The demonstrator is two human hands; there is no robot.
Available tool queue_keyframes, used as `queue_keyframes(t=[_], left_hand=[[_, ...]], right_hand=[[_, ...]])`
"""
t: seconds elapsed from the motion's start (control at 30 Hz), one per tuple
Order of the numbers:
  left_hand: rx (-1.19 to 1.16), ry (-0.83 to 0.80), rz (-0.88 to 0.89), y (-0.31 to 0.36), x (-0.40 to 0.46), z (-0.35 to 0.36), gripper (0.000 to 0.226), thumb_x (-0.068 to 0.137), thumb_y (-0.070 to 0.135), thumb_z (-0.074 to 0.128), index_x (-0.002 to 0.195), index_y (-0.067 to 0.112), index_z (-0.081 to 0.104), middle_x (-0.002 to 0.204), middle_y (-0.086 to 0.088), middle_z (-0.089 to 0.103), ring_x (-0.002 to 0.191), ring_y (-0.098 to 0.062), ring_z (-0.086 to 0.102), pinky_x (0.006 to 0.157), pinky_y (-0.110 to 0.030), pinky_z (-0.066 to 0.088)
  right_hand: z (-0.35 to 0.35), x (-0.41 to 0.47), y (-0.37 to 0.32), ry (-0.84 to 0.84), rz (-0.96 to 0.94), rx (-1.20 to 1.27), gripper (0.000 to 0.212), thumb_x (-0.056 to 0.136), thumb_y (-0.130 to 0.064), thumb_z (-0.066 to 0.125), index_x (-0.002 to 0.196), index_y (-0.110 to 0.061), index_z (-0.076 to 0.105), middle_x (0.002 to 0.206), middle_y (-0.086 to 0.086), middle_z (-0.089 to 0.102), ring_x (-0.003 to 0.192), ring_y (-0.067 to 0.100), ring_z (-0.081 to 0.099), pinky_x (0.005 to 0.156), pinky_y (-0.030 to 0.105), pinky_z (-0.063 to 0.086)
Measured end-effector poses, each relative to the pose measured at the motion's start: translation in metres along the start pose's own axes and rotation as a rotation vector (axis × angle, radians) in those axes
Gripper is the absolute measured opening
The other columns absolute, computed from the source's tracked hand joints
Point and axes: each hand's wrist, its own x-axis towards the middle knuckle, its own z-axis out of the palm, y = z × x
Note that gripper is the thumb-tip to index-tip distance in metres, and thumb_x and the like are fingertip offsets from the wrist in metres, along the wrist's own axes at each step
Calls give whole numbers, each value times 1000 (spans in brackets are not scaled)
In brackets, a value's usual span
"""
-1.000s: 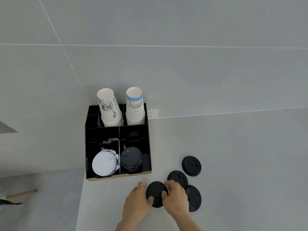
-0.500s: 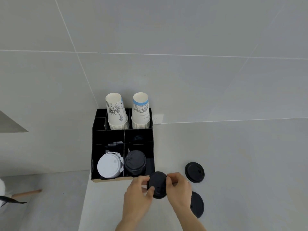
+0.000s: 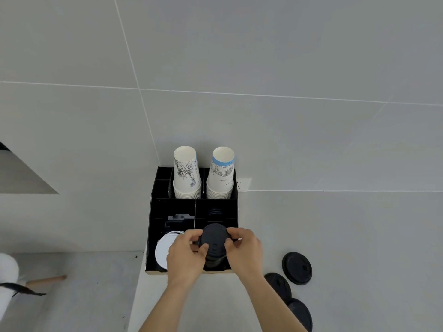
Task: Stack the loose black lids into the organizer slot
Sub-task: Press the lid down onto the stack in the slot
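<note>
A black lid point(image 3: 214, 238) is held between my left hand point(image 3: 185, 254) and my right hand point(image 3: 244, 251), right over the stack of black lids point(image 3: 214, 261) in the front right slot of the black organizer point(image 3: 153, 207). Fingers of both hands pinch its rim. Three loose black lids lie on the counter to the right: one point(image 3: 297, 268) fully seen, one point(image 3: 279, 285) partly behind my right forearm, one point(image 3: 300, 313) near the bottom edge.
White lids point(image 3: 163, 251) fill the organizer's front left slot. Two stacks of paper cups point(image 3: 187, 174) stand in its back slots against the wall. A wall socket point(image 3: 243, 184) is just right of it. The counter edge drops off left of the organizer.
Both hands lifted the black lid off the counter and carried it forward over the organizer's front right slot. The head camera moved closer.
</note>
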Motion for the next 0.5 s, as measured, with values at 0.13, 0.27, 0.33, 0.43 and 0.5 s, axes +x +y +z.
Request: queue_keyframes(t=[0.13,0.27,0.33,0.43,0.5], left_hand=[[64,-12,-12,-10,10,4,34,80,21,79,110,30,67,101,12,71,80,-3,67,77,-28,55],[125,-21,-26,-18,13,9,37,79,25,80,113,29,66,99,9,70,84,-8,67,75,-25,50],[148,-28,-36,-20,13,11,38,80,26,79,115,28,66,102,8,70,86,-9,66,73,-22,46],[181,-31,-42,-21,13,12,39,81,27,78,118,28,65,104,6,68,87,-11,65,72,-21,44],[213,-34,-34,-21,11,13,40,83,27,76,121,27,64,107,5,65,89,-14,65,73,-22,47]], right_hand=[[14,4,4,-23,-8,-53,29,86,-17,66,114,-26,68,105,-7,67,90,9,65,82,29,57],[24,3,11,-48,-15,-104,30,87,-15,66,115,-25,67,106,-6,64,91,11,63,83,29,56],[27,4,13,-54,-13,-117,31,88,-13,66,116,-24,66,107,-5,63,90,12,63,83,30,56],[28,6,16,-57,-18,-135,31,87,-12,67,116,-24,67,107,-6,62,89,11,63,83,28,56],[28,6,17,-57,-26,-145,30,87,-13,67,115,-24,67,106,-7,62,88,10,63,81,26,55]])
